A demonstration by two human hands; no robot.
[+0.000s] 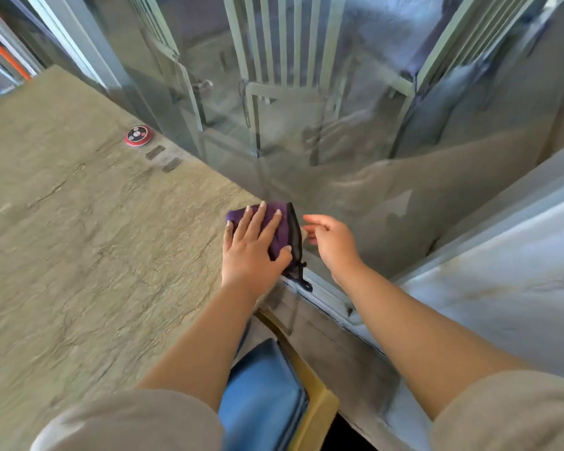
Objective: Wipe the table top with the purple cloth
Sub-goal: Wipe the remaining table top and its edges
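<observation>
1. Left hand [253,249]: grip spread flat, palm down on the cloth [282,234]. Four fingers lie straight and apart across the fabric; the thumb lies along the cloth's near edge. The hand presses rather than pinches.
2. Right hand [331,242]: grip loose and apart, fingers relaxed and slightly bent, holding nothing. It hovers just beside the cloth's right edge; whether a fingertip touches the fabric cannot be told.
3. Cloth: one, purple, folded, with a dark stitched border and a dark loop hanging off its near corner. It lies at the far right corner of the counter [95,239], against the glass panel [306,131].
4. Counter: one, tan with a rough stone-like pattern, extending left and toward the viewer.
5. Call button [138,135]: one round red-rimmed disc with a dark face, near the counter's far edge, well apart from the cloth. Its markings are too small to read.
6. Two small dark rectangular marks [163,159] sit in a line just beside the button, along the same edge.
7. Chair [267,395]: one, blue seat on a yellow frame, below the counter's edge between the two forearms.
8. Both sleeves are beige, pushed above the elbows.
9. No legible writing or brand is visible.
</observation>
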